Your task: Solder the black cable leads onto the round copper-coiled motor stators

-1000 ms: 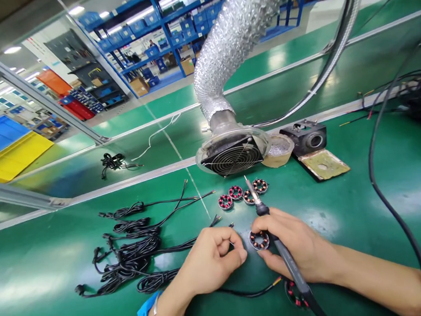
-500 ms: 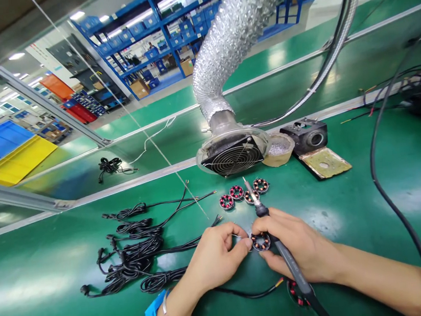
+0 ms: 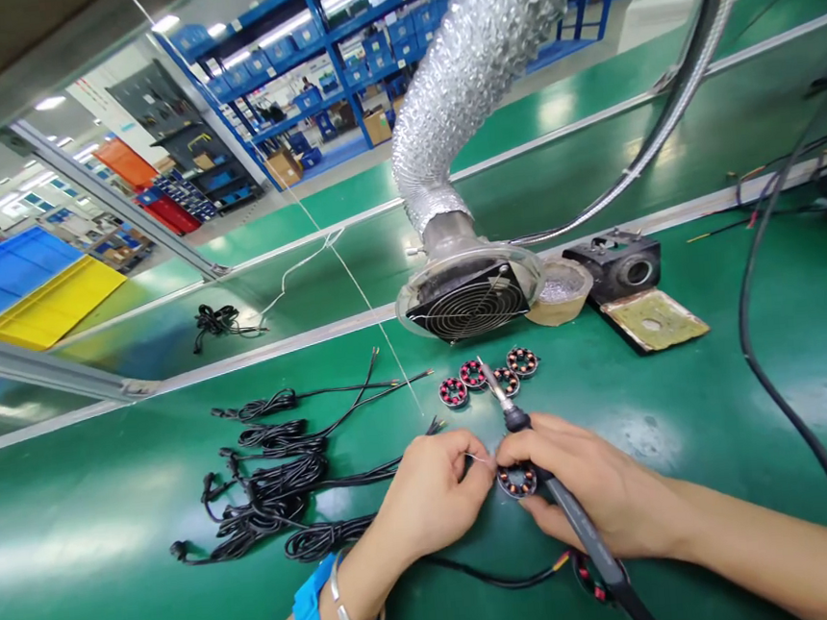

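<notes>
Together, both hands meet over the coil ring (image 3: 517, 480) on the tabletop (image 3: 684, 421): left hand (image 3: 430, 497) pinches a thin wire (image 3: 479, 458), right hand (image 3: 592, 483) grips the soldering iron (image 3: 544, 472). Beyond the ring lie four more rings (image 3: 488, 379); left of it, black cables (image 3: 276, 476).

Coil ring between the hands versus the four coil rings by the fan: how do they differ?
The held coil ring is pinched between the left hand and right hand; the four coil rings lie untouched in a row before the fan. The held one has a thin wire at its edge; theirs are not visible. All share copper windings.
</notes>
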Demonstrator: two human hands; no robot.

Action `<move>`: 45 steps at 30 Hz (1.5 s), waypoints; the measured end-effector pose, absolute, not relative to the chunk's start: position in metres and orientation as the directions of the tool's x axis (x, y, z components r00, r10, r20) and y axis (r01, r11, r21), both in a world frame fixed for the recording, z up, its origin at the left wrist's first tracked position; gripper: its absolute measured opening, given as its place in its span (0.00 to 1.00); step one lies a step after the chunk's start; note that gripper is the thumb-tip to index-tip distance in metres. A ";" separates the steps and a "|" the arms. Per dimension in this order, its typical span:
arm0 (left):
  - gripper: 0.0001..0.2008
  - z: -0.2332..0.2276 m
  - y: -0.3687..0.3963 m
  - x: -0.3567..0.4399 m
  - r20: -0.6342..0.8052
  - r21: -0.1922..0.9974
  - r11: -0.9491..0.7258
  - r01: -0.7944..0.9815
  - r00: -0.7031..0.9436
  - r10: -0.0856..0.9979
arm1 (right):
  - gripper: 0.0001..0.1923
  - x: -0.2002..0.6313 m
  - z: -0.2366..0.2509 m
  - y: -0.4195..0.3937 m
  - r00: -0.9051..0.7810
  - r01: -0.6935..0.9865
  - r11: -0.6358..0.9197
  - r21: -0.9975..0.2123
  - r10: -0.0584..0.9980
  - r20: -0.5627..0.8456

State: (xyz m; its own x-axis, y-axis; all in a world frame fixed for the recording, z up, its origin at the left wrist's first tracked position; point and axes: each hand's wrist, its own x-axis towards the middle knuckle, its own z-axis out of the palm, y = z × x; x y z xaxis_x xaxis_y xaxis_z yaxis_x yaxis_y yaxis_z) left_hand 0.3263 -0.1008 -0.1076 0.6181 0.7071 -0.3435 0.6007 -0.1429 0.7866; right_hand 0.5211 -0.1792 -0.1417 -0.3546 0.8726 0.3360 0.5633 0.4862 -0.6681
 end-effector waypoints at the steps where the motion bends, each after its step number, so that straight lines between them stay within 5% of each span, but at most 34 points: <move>1: 0.12 -0.110 -0.103 0.328 -0.363 0.803 -0.105 0.587 0.620 0.695 | 0.22 0.521 -0.141 -0.179 -0.355 0.562 0.488 -0.668 0.871 0.338; 6: 0.16 -0.103 -0.097 0.326 -0.391 0.914 0.200 0.352 0.640 0.661 | 0.18 0.524 -0.143 -0.180 -0.341 0.584 0.482 -0.653 0.876 0.341; 9: 0.17 -0.080 -0.087 0.308 -0.314 0.906 0.067 0.418 0.558 0.768 | 0.17 0.529 -0.151 -0.179 -0.314 0.623 0.478 -0.619 0.878 0.362; 11: 0.15 -0.066 -0.084 0.294 -0.275 0.773 -0.133 0.620 0.516 0.811 | 0.16 0.532 -0.155 -0.178 -0.294 0.645 0.467 -0.605 0.883 0.367; 15: 0.07 -0.055 -0.085 0.277 -0.253 0.314 -0.438 0.842 0.519 0.816 | 0.16 0.535 -0.158 -0.176 -0.284 0.669 0.455 -0.588 0.887 0.363; 19: 0.07 -0.064 -0.081 0.270 -0.277 0.021 -0.481 0.876 0.467 0.840 | 0.16 0.536 -0.160 -0.176 -0.285 0.676 0.457 -0.578 0.885 0.367; 22: 0.08 -0.064 -0.072 0.262 -0.278 -0.064 -0.419 0.906 0.386 0.879 | 0.16 0.537 -0.162 -0.177 -0.285 0.685 0.451 -0.573 0.889 0.359; 26: 0.03 -0.047 -0.061 0.243 -0.262 0.065 -0.416 0.907 0.418 0.870 | 0.16 0.538 -0.163 -0.178 -0.275 0.686 0.453 -0.570 0.886 0.373; 29: 0.06 -0.034 -0.052 0.220 -0.160 0.353 -0.337 0.873 0.411 0.897 | 0.16 0.539 -0.164 -0.177 -0.271 0.683 0.460 -0.568 0.881 0.388; 33: 0.09 -0.030 -0.036 0.187 0.157 0.758 -0.183 0.626 0.097 0.983 | 0.16 0.540 -0.171 -0.177 -0.276 0.688 0.469 -0.554 0.875 0.398; 37: 0.11 -0.028 -0.035 0.170 0.470 0.869 -0.419 0.264 -0.173 0.865 | 0.17 0.540 -0.181 -0.176 -0.266 0.698 0.457 -0.551 0.880 0.394; 41: 0.12 -0.030 -0.059 0.191 0.517 0.843 -0.536 0.043 0.211 0.830 | 0.17 0.540 -0.176 -0.175 -0.265 0.690 0.466 -0.554 0.875 0.405; 45: 0.08 -0.051 -0.087 0.251 0.085 0.800 -0.440 0.407 0.650 0.755 | 0.20 0.535 -0.149 -0.181 -0.195 0.646 0.469 -0.602 0.864 0.464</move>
State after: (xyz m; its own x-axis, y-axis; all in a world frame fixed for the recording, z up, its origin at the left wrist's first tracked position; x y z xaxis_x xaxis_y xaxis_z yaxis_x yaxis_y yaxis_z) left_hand 0.2505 -0.0867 -0.0514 0.6502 0.7550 0.0848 0.4070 -0.4404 0.8002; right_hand 0.5347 -0.1812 -0.1485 -0.1950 0.8639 0.4644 0.6460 0.4694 -0.6019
